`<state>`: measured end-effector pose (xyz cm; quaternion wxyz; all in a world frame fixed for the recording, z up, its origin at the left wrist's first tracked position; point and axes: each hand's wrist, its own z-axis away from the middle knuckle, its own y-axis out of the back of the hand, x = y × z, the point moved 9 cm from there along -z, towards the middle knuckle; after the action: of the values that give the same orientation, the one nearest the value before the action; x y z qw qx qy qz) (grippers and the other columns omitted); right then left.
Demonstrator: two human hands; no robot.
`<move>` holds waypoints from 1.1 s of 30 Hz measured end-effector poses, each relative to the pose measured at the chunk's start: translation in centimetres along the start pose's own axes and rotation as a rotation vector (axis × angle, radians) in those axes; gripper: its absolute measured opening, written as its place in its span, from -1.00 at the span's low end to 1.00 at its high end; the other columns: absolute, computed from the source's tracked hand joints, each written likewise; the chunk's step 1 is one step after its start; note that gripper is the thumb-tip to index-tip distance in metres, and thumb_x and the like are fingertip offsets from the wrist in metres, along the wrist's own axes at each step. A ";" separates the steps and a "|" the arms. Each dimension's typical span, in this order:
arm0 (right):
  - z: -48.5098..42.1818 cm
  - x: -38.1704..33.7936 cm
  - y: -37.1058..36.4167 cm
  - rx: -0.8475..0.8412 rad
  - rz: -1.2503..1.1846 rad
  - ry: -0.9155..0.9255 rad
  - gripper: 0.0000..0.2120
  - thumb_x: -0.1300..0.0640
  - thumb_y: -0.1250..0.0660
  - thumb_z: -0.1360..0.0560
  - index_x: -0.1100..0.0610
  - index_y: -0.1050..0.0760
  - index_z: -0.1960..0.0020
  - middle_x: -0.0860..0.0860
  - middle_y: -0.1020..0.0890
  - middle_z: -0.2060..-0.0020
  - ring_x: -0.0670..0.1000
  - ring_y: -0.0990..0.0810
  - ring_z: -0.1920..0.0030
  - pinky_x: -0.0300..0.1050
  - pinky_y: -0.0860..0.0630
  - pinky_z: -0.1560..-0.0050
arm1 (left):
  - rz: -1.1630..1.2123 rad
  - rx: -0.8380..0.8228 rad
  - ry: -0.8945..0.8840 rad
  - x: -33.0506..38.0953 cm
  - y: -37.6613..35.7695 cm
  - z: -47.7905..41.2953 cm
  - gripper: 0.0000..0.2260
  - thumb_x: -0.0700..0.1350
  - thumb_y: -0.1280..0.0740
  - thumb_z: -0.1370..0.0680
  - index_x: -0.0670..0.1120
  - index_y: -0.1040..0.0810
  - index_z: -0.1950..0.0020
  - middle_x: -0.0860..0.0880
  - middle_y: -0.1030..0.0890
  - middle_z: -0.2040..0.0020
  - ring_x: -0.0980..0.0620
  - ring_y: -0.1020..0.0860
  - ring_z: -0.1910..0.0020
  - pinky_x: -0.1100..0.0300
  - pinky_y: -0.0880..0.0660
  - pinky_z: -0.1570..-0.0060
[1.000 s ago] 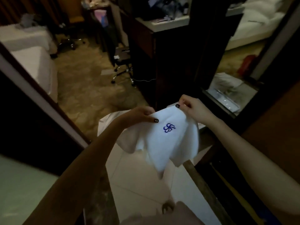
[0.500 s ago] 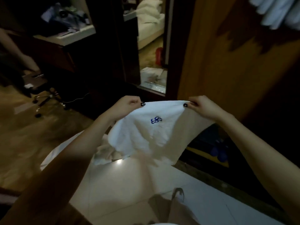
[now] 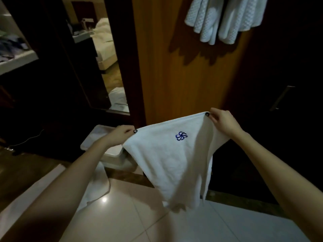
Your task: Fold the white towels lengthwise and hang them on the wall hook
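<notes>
White towel (image 3: 167,165) hangs spread before the wooden wall panel (image 3: 183,75), its two top corners pinched by the left hand (image 3: 120,135) and the right hand (image 3: 222,119). To fold it well, I judge the hands should bring corner to corner, edges aligned and hem taut. It is soft terry with a blue embroidered emblem (image 3: 181,136); waffle-textured towels (image 3: 223,20) already hang above, glossy floor tiles (image 3: 122,215) below

The towel (image 3: 171,163) is seen in plain white, marked near its upper edge with a blue pinwheel emblem (image 3: 181,136). Black polish is worn on the thumbnails of the left hand (image 3: 120,135) and right hand (image 3: 222,119). White hanging towels (image 3: 225,20), patterned in a waffle weave, are set against an orange-brown wooden panel (image 3: 174,75). Pale glossy floor tiles (image 3: 157,224) are seen below.
</notes>
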<state>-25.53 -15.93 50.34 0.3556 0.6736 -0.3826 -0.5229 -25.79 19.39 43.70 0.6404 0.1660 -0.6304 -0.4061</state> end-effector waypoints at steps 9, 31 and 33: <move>0.8 6.1 3.6 -0.027 -0.582 -0.159 -0.74 0.13 -0.21 -0.63 0.27 -0.56 0.10 0.07 -0.57 0.29 0.01 -0.54 0.27 -0.07 -0.44 0.22 | 0.281 0.019 -0.055 8.9 -8.4 -6.3 -0.99 -0.11 -0.30 -0.58 -0.02 -0.49 0.04 0.04 -0.55 0.12 0.12 -0.54 0.14 0.26 -0.45 0.13; 3.0 9.4 9.1 -0.256 -0.706 -0.133 -0.82 0.16 -0.33 -0.57 0.21 -0.66 -0.04 0.13 -0.71 0.07 0.10 -0.70 0.05 -0.16 -0.62 0.05 | 0.596 -0.563 -0.404 29.0 -20.0 -12.4 -0.92 0.00 -0.46 -0.44 0.07 -0.65 0.09 0.08 -0.68 0.07 0.06 -0.64 0.03 0.29 -0.53 0.13; 3.6 9.3 8.9 -0.251 -0.718 -0.149 -0.83 0.16 -0.32 -0.57 0.21 -0.67 -0.02 0.12 -0.71 0.08 0.08 -0.70 0.07 -0.18 -0.62 0.08 | 0.485 -0.637 -0.381 27.4 -20.9 -12.1 -0.85 0.02 -0.46 -0.46 0.05 -0.66 0.01 0.07 -0.69 0.00 0.10 -0.65 0.00 0.34 -0.53 0.14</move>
<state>-28.79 -28.51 53.42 0.2008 0.6762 -0.0801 -0.7043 -24.30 -17.07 45.20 0.6088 -0.2701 -0.6012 -0.4414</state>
